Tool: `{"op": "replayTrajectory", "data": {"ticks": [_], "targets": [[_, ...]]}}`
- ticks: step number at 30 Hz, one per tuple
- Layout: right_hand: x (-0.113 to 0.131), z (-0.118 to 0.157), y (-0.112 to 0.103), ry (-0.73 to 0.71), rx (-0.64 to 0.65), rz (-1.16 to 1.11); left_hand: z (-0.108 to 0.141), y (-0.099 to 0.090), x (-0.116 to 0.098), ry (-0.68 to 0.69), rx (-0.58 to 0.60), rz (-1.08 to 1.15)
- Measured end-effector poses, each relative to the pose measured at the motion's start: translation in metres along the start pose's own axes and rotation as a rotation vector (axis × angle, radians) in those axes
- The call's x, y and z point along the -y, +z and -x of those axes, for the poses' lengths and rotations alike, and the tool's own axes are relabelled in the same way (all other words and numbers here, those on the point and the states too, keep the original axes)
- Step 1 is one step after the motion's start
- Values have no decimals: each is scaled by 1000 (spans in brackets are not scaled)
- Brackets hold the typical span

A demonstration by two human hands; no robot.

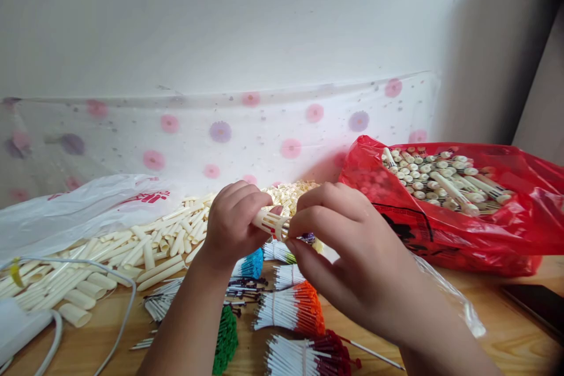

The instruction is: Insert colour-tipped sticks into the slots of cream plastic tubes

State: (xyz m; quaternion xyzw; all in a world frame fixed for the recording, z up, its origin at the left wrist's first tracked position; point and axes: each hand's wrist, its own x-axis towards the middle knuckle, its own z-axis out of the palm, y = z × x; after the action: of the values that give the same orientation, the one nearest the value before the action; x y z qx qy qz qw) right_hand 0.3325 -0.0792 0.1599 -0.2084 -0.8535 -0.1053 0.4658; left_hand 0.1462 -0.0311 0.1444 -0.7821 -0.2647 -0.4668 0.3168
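Slotted barrel point(268, 222), held left of the red bag point(480, 245).
Left hand point(231, 220) gripped its body, seemingly for steadiness; right hand point(346, 241) pinched its end.

Flowered sheet point(264, 141) against wall point(247, 17); white cable point(59, 332) at left.

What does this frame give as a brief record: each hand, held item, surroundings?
Left: left hand grips a cream slotted plastic tube
Right: right hand is at that tube's right end; exact grip unclear
Below: bundled thin white sticks with orange tips
Picture left: heap of loose cream plastic tubes
Picture right: red plastic bag holding cream cylindrical pieces
Surface: light-brown wooden table
Backdrop: white plastic sheet with pink and purple flowers
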Motion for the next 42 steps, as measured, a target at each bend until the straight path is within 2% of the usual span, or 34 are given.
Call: {"op": "replayTrajectory", "data": {"ticks": [3, 7, 12, 22, 32, 42], "targets": [[2, -1, 5, 2, -53, 96, 0, 0, -1, 10, -40, -39], [3, 0, 10, 13, -78, 85, -1, -1, -2, 10, -45, -7], [2, 0, 11, 11, -18, 34, -1, 0, -2, 22, -24, 34], [-5, 1, -1, -74, 75, 0, -2, -1, -3, 57, -16, 88], [-4, 3, -1, -117, 33, 102, -2, 0, -4, 67, -15, 90], [-6, 3, -1, -171, -25, 17, -2, 0, -4, 83, -4, 141]]}}
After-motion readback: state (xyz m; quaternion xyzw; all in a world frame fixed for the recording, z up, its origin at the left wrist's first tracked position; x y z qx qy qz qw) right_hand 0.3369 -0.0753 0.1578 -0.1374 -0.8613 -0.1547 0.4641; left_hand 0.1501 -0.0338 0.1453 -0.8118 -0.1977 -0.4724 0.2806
